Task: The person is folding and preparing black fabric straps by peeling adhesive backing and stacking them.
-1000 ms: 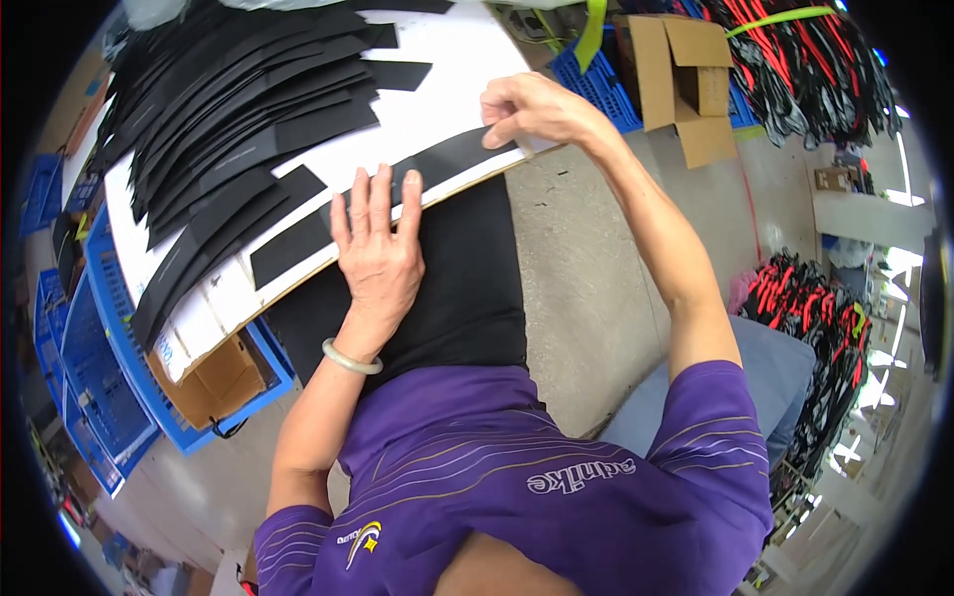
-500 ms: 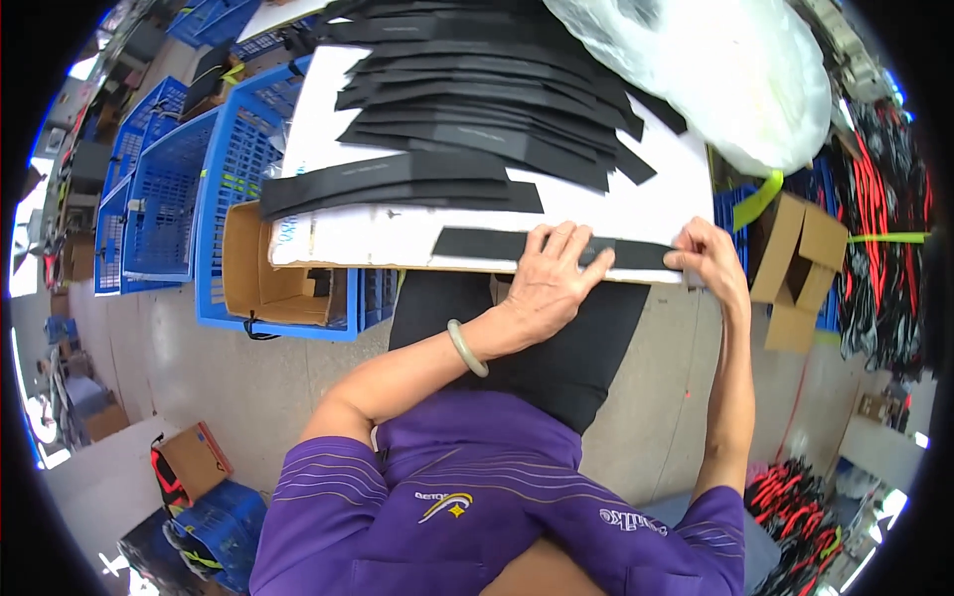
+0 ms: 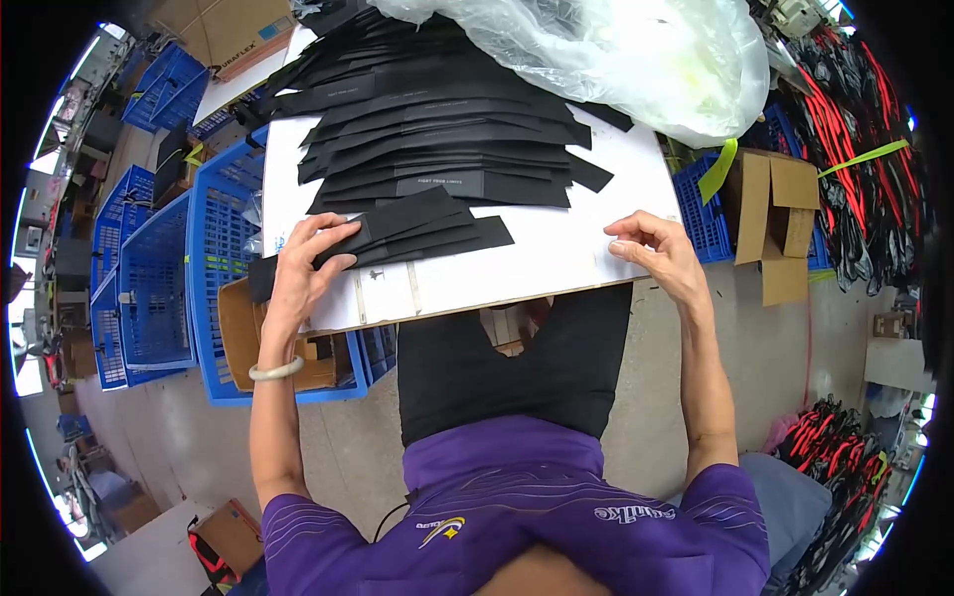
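Observation:
At the left side of the white board, my left hand (image 3: 306, 260) rests over a small pile of black fabric strips (image 3: 422, 223), thumb on the near side and fingers on top. It covers part of the pile's left portion. My right hand (image 3: 660, 254) is over the board's right side with nothing in it, thumb and forefinger slightly apart. Beyond the small pile lies a large fanned stack of black strips (image 3: 437, 134), overlapping in rows; a few have a greyish printed panel. The bare white board (image 3: 547, 263) shows between my hands.
A clear plastic bag (image 3: 636, 70) bulges over the far right of the board. Blue crates (image 3: 204, 298) stand at the left, one holding a cardboard box (image 3: 238, 333). An open carton (image 3: 780, 219) is at the right, beside hanging black and red straps (image 3: 845, 149).
My left hand has gone left from the single strip at the near edge to the small pile. That strip no longer lies there. My right hand has let go; the view has shifted.

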`<action>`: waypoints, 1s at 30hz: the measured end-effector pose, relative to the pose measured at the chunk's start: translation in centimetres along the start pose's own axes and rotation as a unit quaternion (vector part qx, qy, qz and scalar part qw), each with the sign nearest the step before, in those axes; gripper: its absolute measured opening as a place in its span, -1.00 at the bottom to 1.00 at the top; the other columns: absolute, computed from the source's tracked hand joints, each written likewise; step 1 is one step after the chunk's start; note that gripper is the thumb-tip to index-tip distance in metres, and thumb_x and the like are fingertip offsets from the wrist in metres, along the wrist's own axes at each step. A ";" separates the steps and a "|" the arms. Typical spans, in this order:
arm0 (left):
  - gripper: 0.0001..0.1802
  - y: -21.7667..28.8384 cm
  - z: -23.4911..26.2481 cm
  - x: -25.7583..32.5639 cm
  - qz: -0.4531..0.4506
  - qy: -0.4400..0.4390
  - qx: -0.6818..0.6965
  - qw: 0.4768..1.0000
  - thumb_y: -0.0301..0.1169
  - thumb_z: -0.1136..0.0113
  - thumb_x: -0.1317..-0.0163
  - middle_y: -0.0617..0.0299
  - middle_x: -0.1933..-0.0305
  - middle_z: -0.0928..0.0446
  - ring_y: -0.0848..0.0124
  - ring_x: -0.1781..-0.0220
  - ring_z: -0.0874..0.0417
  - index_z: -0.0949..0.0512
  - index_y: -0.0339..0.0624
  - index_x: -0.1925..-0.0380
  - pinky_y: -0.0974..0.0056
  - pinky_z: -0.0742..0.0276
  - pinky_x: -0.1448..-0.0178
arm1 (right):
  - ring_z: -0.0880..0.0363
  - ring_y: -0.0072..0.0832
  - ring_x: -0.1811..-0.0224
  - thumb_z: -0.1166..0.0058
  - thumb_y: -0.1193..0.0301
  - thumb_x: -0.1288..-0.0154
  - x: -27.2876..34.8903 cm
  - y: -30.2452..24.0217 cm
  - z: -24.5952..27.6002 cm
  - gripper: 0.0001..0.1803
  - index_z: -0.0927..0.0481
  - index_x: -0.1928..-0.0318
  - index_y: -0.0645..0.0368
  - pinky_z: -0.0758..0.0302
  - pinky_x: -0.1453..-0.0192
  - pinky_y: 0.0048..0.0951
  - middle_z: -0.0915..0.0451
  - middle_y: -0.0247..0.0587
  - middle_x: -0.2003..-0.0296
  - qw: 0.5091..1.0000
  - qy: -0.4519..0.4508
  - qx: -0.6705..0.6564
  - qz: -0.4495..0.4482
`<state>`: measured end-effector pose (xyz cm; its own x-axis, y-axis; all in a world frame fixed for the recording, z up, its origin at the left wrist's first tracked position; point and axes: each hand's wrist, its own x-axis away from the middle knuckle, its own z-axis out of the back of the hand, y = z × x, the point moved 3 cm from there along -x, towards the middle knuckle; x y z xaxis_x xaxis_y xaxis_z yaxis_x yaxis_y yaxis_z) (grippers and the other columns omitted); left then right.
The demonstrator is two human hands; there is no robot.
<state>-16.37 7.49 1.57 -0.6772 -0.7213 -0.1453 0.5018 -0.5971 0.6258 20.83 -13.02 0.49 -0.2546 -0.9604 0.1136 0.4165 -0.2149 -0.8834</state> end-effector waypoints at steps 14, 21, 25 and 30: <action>-0.58 0.5 -0.5 -0.6 -0.032 -0.086 -0.056 0.994 -0.60 -0.15 -0.13 -0.02 -0.13 -0.49 0.09 -0.19 -0.50 -0.55 -0.27 -0.05 0.18 -0.33 -0.30 | -0.55 -0.29 0.55 -0.25 0.38 -0.06 -0.1 4.7 -3.0 -0.79 -0.52 0.59 0.16 -0.48 0.46 -0.34 -0.52 -0.21 0.61 0.851 0.415 0.219 0.235; -0.63 5.9 -1.4 -2.5 -0.136 -0.007 -0.070 0.988 -0.63 -0.20 -0.14 -0.04 -0.04 -0.50 0.09 -0.11 -0.52 -0.56 -0.32 0.00 0.15 -0.38 -0.22 | -0.52 -0.30 0.59 -0.24 0.41 -0.05 0.0 4.8 -3.5 -0.74 -0.45 0.64 0.18 -0.48 0.47 -0.34 -0.47 -0.20 0.66 0.832 0.443 0.265 0.203; -0.66 8.4 -6.1 -3.0 -0.145 -0.070 0.069 0.985 -0.67 -0.20 -0.11 0.09 0.27 -0.51 0.35 0.31 -0.56 -0.60 -0.34 0.06 0.36 -0.46 0.22 | -0.52 -0.30 0.59 -0.24 0.41 -0.03 -0.4 4.7 -4.0 -0.72 -0.42 0.66 0.17 -0.49 0.44 -0.32 -0.44 -0.21 0.67 0.832 0.446 0.277 0.180; -0.72 12.5 -12.6 -4.3 -0.152 -0.157 0.168 0.961 -0.64 -0.16 -0.21 0.27 0.34 -0.43 0.57 0.39 -0.46 -0.58 -0.32 0.06 0.53 -0.38 0.36 | -0.55 -0.29 0.54 -0.23 0.38 -0.06 -0.3 4.5 -3.8 -0.74 -0.44 0.62 0.16 -0.51 0.40 -0.30 -0.48 -0.21 0.62 0.833 0.458 0.263 0.166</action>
<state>-0.44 -1.29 0.39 -0.9210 -0.3573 -0.1552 0.0878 -0.5785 0.8109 19.43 -13.06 -5.30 -0.5073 -0.4963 -0.7045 0.8603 -0.2439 -0.4476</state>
